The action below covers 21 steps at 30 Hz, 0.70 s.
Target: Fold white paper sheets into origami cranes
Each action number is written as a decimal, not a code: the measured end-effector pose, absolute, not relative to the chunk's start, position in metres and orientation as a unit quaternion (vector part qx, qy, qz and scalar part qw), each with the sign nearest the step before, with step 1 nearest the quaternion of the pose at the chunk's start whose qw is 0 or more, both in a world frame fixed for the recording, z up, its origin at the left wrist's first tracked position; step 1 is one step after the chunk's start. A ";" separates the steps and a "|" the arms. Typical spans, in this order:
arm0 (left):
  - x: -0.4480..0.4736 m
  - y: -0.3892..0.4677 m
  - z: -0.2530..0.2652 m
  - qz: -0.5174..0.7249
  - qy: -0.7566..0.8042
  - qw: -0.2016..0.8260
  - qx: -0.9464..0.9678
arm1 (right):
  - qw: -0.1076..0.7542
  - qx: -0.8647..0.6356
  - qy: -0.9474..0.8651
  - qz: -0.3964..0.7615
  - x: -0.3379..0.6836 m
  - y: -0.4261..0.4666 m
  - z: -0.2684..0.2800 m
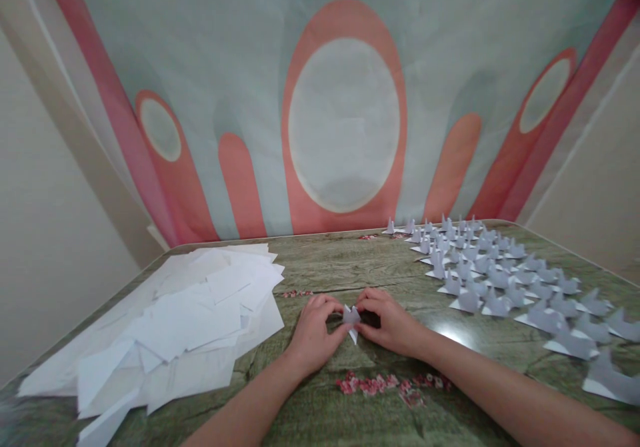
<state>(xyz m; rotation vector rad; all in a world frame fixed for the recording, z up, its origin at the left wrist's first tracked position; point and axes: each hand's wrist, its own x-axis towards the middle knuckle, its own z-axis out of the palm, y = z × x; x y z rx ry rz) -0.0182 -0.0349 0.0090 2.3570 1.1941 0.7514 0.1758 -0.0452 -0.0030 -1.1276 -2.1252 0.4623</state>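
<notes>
A small white folded-paper figure (351,316) is held between both hands above the middle of the table. On its left side, the thumb and fingers of my left hand (320,326) pinch it. From the other side my right hand (387,317) grips it the same way, with thumb below and fingers above. Two points stick up at its top and one narrow point hangs toward me. To the right stand many similar white folded-paper figures (467,298) in rows. Loose sheets of white paper (190,320) lie in an overlapping heap to the left.
The green wood-grain table (320,267) carries printed pink flowers (370,384) near its front. Behind its far edge hangs a backdrop (260,54) with coral arches and pale ovals. Paper corners overhang toward the front left, and the figures reach along the right side.
</notes>
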 end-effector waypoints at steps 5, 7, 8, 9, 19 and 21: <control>-0.018 -0.036 0.009 0.285 0.419 0.196 0.840 | 0.360 -0.421 -0.812 0.185 0.175 -0.043 -0.008; -0.018 -0.037 0.008 0.293 0.422 0.190 0.836 | 0.365 -0.422 -0.810 0.180 0.175 -0.042 -0.009; -0.019 -0.037 0.007 0.296 0.424 0.188 0.835 | 0.368 -0.423 -0.809 0.177 0.175 -0.041 -0.010; -0.019 -0.037 0.007 0.297 0.425 0.186 0.834 | 0.370 -0.425 -0.808 0.173 0.175 -0.040 -0.011; -0.018 -0.033 0.007 0.288 0.433 0.180 0.835 | 0.363 -0.447 -0.807 0.134 0.171 -0.041 -0.015; -0.019 -0.032 0.005 0.291 0.437 0.179 0.832 | 0.367 -0.457 -0.800 0.128 0.171 -0.041 -0.014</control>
